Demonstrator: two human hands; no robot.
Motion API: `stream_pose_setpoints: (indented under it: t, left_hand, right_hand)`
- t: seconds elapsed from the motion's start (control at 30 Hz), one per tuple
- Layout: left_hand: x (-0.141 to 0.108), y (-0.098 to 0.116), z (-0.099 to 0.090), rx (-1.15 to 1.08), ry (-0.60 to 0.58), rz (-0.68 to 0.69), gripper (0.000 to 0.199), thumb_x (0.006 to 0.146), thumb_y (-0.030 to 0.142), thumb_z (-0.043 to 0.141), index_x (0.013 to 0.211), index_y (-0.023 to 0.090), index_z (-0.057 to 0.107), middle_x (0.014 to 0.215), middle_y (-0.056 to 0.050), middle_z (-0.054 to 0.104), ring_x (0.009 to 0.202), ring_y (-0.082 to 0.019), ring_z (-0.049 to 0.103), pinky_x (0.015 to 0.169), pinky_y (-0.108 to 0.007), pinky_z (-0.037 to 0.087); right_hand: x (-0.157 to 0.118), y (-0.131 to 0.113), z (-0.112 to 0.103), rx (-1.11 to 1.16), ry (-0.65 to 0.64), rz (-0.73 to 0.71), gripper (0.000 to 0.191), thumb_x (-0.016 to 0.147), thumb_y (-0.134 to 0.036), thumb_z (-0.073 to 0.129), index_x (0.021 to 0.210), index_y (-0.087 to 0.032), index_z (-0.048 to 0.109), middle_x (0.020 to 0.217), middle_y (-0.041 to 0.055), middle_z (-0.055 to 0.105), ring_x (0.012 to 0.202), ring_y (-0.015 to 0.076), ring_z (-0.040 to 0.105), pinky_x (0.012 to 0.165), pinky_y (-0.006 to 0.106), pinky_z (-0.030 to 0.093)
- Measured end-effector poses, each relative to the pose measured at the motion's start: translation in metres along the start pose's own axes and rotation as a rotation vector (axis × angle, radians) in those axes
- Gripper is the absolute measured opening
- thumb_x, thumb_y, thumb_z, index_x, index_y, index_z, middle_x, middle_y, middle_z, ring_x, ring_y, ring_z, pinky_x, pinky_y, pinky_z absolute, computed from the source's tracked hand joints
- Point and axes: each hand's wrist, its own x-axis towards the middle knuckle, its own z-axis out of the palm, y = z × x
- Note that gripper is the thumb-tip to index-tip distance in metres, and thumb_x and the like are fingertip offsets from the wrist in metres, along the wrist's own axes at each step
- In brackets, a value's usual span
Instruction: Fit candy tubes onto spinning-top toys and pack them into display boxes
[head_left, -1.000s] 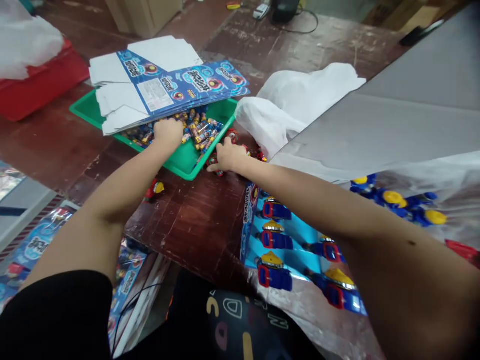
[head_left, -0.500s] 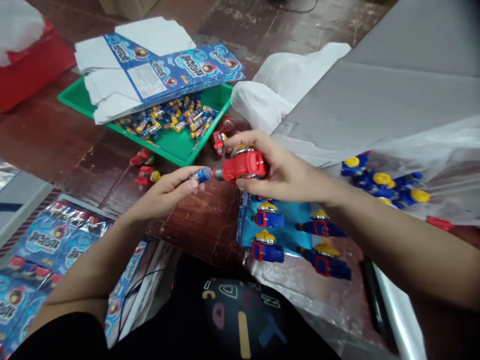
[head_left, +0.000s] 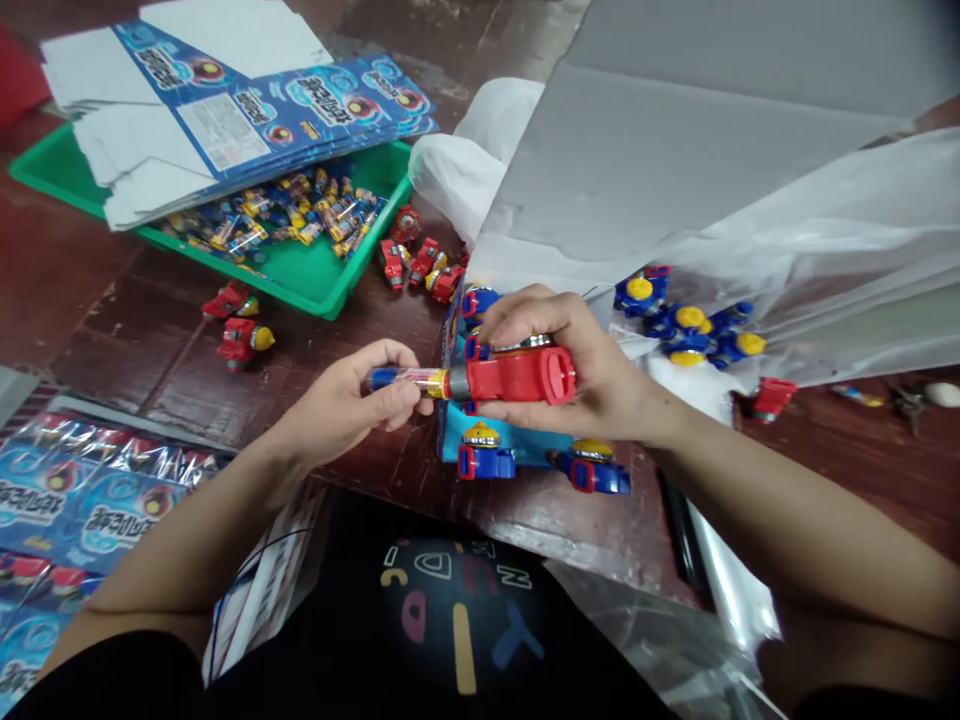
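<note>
My left hand pinches a small tube with a blue end and a yellow end. Its yellow end meets the grey nozzle of a red toy, in line with it; whether it sits inside cannot be seen. Around the toy's body, the fingers of my right hand are wrapped, partly covering its silvery side. Beneath my hands, blue toys with yellow tips lie on a light-blue card tray.
A green tray holds many small tubes, with printed cardboard sheets across it. Red toys lie nearby, more blue toys at right. A large grey cardboard panel leans behind; packed printed boxes are lower left.
The tube in my left hand has come up against the red toy's nozzle, and more of it shows. My right hand has shifted right with the toy. The whole view has turned rightward.
</note>
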Motion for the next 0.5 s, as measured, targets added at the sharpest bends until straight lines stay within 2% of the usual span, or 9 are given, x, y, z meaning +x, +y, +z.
stream_pose_setpoints:
  t: [0.1,0.17,0.23,0.33,0.4,0.43,0.5]
  left_hand:
    - [-0.002,0.005,0.013,0.073,-0.1,0.042,0.041,0.097,0.05,0.077,0.123,0.02,0.071,0.085,-0.006,0.076,0.061,-0.012,0.059,0.057,-0.027,0.045]
    - [-0.003,0.009,0.018,0.308,-0.07,0.194,0.036,0.1,0.043,0.074,0.126,0.019,0.073,0.092,-0.008,0.078,0.073,-0.015,0.068,0.065,-0.028,0.053]
    - [-0.002,0.009,0.021,0.633,-0.006,0.458,0.032,0.101,0.033,0.073,0.13,0.019,0.072,0.105,-0.009,0.079,0.087,-0.017,0.073,0.076,-0.028,0.058]
    - [0.008,0.003,0.021,1.003,0.039,0.944,0.046,0.1,0.022,0.073,0.145,0.018,0.063,0.11,-0.009,0.079,0.09,-0.017,0.073,0.081,-0.03,0.06]
    - [0.018,0.0,0.019,1.129,0.048,1.158,0.061,0.098,0.019,0.076,0.155,0.017,0.055,0.109,-0.009,0.08,0.089,-0.019,0.072,0.082,-0.031,0.06]
    - [0.023,-0.001,0.017,1.181,0.054,1.199,0.068,0.097,0.021,0.078,0.159,0.018,0.051,0.113,-0.01,0.08,0.094,-0.021,0.073,0.086,-0.034,0.06]
    - [0.032,0.0,0.015,1.259,0.085,1.165,0.085,0.094,0.036,0.082,0.167,0.02,0.041,0.132,-0.015,0.076,0.114,-0.027,0.073,0.099,-0.041,0.059]
  right_hand:
    - [-0.008,0.002,0.003,0.003,0.036,-0.044,0.048,0.086,-0.029,0.088,0.12,-0.026,0.053,0.111,0.0039,0.063,0.108,0.0212,0.064,0.096,0.042,0.057]
    - [-0.016,0.001,0.008,0.006,0.098,-0.028,0.048,0.084,-0.028,0.089,0.117,-0.027,0.054,0.109,0.0028,0.064,0.107,0.0217,0.064,0.096,0.043,0.056]
    - [-0.024,-0.005,0.015,0.074,0.167,0.088,0.047,0.084,-0.028,0.089,0.116,-0.027,0.054,0.109,0.0027,0.064,0.102,0.0203,0.065,0.09,0.04,0.058]
    - [-0.032,-0.02,0.02,0.316,0.184,0.433,0.046,0.089,-0.033,0.085,0.12,-0.027,0.052,0.104,0.0003,0.065,0.075,0.0128,0.063,0.066,0.031,0.058]
    - [-0.033,-0.033,0.011,0.426,0.135,0.614,0.046,0.092,-0.04,0.082,0.124,-0.027,0.05,0.097,-0.0024,0.065,0.06,0.0095,0.058,0.052,0.027,0.053]
    - [-0.033,-0.04,0.001,0.415,0.12,0.649,0.047,0.093,-0.044,0.081,0.124,-0.028,0.051,0.095,-0.0031,0.065,0.057,0.009,0.056,0.049,0.026,0.051]
    - [-0.034,-0.048,-0.025,0.253,0.149,0.607,0.052,0.091,-0.057,0.081,0.125,-0.028,0.054,0.099,-0.0012,0.066,0.063,0.01,0.059,0.053,0.027,0.051]
